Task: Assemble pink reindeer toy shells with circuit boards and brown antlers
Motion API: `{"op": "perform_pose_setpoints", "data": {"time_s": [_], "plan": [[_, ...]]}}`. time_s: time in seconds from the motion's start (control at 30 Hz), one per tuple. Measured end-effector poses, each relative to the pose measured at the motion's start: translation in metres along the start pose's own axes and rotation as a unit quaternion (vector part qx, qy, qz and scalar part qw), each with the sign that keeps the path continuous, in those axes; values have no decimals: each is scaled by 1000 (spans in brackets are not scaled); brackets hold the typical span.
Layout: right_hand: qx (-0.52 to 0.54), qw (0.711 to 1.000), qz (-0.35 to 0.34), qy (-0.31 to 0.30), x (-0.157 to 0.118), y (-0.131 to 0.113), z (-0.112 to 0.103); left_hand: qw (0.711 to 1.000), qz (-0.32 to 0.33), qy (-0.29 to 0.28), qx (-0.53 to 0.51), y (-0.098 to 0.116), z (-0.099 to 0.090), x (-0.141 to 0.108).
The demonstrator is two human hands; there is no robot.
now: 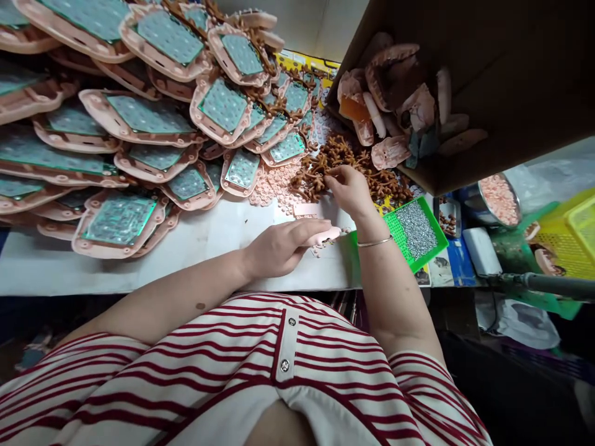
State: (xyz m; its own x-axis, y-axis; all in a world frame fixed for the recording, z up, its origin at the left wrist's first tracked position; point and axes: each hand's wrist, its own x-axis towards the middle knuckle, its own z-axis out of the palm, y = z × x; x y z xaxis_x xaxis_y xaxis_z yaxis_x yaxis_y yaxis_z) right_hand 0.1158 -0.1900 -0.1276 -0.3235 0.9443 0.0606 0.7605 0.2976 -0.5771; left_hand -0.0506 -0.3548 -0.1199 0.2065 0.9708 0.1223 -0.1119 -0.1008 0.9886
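My left hand (283, 246) is wrapped round a pale pink plastic piece (328, 236) just above the white table, near its front edge. Farther forward and to the right, my right hand (349, 189) reaches into the pile of brown branching parts (339, 158). Its thumb and fingertips are pressed together at the near left of that pile; whatever lies between them is too small to make out. Small pink pieces (277, 183) lie spread to the left of the pile. A green tray (415, 231) of small silvery parts sits beside my right forearm.
Stacked pink shells with green circuit boards (121, 223) fill the left side. An open cardboard box (465, 162) holding pink shells stands at the back right. Farther right are a metal bowl (499, 199) of pink pieces, a yellow basket (569, 229) and a grey metal bar (553, 283).
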Motion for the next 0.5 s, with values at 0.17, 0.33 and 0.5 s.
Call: {"op": "perform_pose_setpoints", "data": {"time_s": [0.17, 0.33, 0.5], "plan": [[169, 984, 31, 54, -5, 10, 0, 981, -80, 101, -142, 2, -2, 7], [229, 959, -13, 164, -9, 13, -9, 946, -143, 116, -268, -1, -5, 12], [361, 919, 52, 147, -22, 9, -26, 941, -129, 126, -285, -3, -5, 12]]}}
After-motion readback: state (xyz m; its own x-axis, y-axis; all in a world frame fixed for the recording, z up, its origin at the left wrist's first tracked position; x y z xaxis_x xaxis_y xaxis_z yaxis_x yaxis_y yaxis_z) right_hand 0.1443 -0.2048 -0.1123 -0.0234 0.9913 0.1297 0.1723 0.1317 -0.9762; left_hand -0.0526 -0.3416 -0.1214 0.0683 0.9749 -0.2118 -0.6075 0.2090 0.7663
